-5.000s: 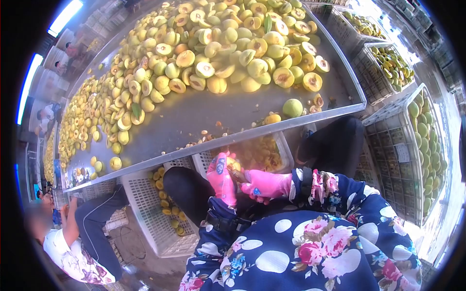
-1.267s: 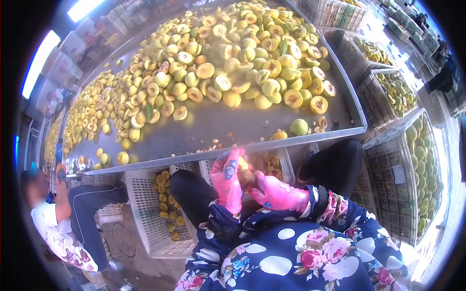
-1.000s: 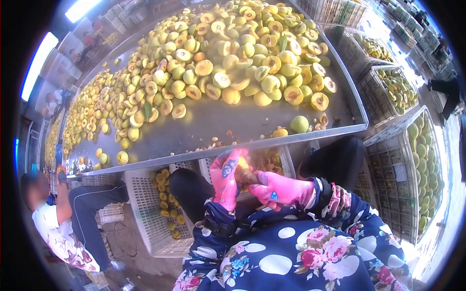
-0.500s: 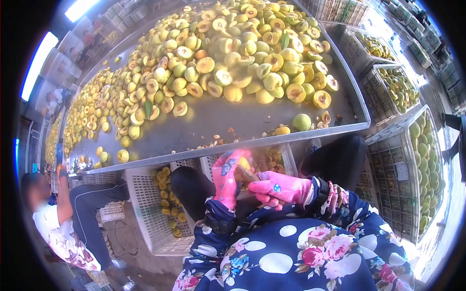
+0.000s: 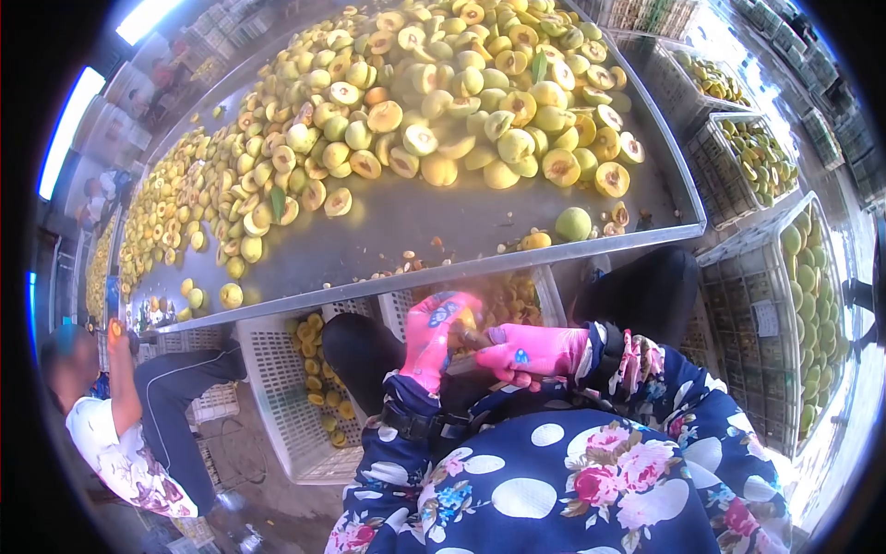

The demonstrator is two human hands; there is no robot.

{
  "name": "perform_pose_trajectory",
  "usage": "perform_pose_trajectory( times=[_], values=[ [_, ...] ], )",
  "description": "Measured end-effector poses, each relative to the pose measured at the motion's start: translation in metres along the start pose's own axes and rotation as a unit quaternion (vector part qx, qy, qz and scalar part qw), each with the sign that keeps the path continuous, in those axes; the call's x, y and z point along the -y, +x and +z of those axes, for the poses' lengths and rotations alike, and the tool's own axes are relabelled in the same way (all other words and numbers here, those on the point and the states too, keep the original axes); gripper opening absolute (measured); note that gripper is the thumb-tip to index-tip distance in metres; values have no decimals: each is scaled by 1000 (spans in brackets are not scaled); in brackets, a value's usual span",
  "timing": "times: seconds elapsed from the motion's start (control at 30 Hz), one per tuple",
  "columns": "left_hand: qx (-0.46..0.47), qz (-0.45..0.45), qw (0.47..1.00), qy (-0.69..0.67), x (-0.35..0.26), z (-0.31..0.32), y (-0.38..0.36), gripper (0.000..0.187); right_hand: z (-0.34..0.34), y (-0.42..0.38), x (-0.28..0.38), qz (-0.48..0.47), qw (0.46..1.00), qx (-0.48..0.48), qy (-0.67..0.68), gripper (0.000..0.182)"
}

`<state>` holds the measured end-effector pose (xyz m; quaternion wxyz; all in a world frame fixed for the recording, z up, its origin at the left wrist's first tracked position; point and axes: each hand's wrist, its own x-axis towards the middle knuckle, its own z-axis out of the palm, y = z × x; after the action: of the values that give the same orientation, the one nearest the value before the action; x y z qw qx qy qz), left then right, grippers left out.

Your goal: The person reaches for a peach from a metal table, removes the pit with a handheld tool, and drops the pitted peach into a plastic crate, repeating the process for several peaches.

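Two pink-gloved hands, held low between the dark-clad knees, just below the near edge of a metal table (image 5: 397, 231).

Left hand (image 5: 436, 340): fingers curled around a yellow fruit (image 5: 467, 319), which is partly covered by the glove and blurred by glare.

Right hand (image 5: 533, 353): fingers closed on a slim brownish tool (image 5: 476, 340), by which the fruit is met; the tool's exact form cannot be told.

Many halved fruits (image 5: 443, 111), yellow to green, cut faces and pits shown on some, are heaped across the table. Two green leaves are lodged among them, one (image 5: 278, 203) at the near side of the heap, one (image 5: 539, 66) farther right. One round green fruit (image 5: 573, 224) is set near the raised rim, beside a smaller yellow piece (image 5: 536, 240). Small scraps (image 5: 409, 255) are strewn along the rim.

One pale container (image 5: 552, 297) of yellow pieces, placed partly under the table, beyond the hands. One white slatted crate (image 5: 277, 402), partly filled with halves, placed left of the knees. One large crate (image 5: 749, 309), tagged with a white label (image 5: 765, 319) and filled with green fruit, placed at right; further filled crates are ranged beyond it.

One seated co-worker (image 5: 125, 443) at far left; an orange item (image 5: 115, 328) is held up in a hand.
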<state>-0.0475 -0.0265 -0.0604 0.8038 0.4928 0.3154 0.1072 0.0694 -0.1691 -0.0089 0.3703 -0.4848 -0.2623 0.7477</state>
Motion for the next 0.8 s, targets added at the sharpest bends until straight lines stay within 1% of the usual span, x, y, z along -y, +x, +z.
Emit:
perform_pose_trajectory(
  times=[0.03, 0.07, 0.13, 0.17, 0.23, 0.33, 0.37, 0.43, 0.47, 0.5, 0.53, 0.57, 0.6, 0.63, 0.67, 0.7, 0.73, 0.77, 0.8],
  values=[
    [21, 4, 999, 48, 1, -4, 1, 17, 1, -2, 2, 11, 999, -20, -40, 36],
    [43, 8, 995, 94, 3, -5, 2, 18, 0, -2, -1, 5, 1000, -3, -23, 36],
    [24, 7, 1000, 1, 4, 0, -1, 18, -6, 1, -7, -9, 999, 30, 9, 34],
    [14, 7, 999, -44, 4, 3, -2, 18, -8, 2, -9, -8, 998, 42, 53, 33],
    [-16, 6, 996, -82, -2, 12, -6, 20, -7, 4, -14, -5, 988, 67, 141, 30],
    [-73, 13, 984, -160, 1, 25, -6, 23, 4, 7, -14, -32, 968, 52, 245, 26],
    [-92, 20, 977, -190, 2, 28, -5, 24, 4, 8, -16, -40, 963, 67, 258, 26],
    [-100, 58, 973, -198, 3, 31, -5, 26, 0, 8, -20, -57, 953, 102, 279, 25],
    [-104, 80, 970, -203, 3, 29, -5, 27, 1, 5, -21, -65, 956, 89, 271, 24],
    [-120, 82, 968, -206, -1, 17, -4, 24, 2, -2, -17, -72, 959, 76, 262, 22],
    [-186, 174, 949, -188, -10, 10, -6, 22, -1, -7, -15, -79, 962, 63, 253, 20],
    [-207, 176, 959, -80, -29, -8, -18, 19, -13, -9, -16, -58, 971, 84, 217, 24],
    [-250, 227, 941, 21, -43, -27, -25, 17, -20, -5, -22, -16, 997, 15, 69, 27],
    [-311, 218, 907, 180, -52, -62, -28, 19, -26, 5, -35, 24, 995, -55, -81, 30],
    [-354, 269, 733, 514, -63, -100, -32, 26, -32, 16, -51, 61, 964, -125, -227, 33],
    [-346, 190, 701, 593, -81, -121, -36, 32, -41, 29, -81, 38, 938, -126, -320, 37],
    [-352, 178, 713, 580, -100, -124, -39, 35, -40, 35, -82, 14, 903, -125, -410, 41],
    [-353, 158, 747, 541, -112, -132, -31, 36, -41, 31, -84, 2, 912, -138, -385, 41],
    [-352, 138, 779, 501, -125, -140, -21, 36, -36, 27, -70, 37, 930, -133, -341, 39]
  ],
)
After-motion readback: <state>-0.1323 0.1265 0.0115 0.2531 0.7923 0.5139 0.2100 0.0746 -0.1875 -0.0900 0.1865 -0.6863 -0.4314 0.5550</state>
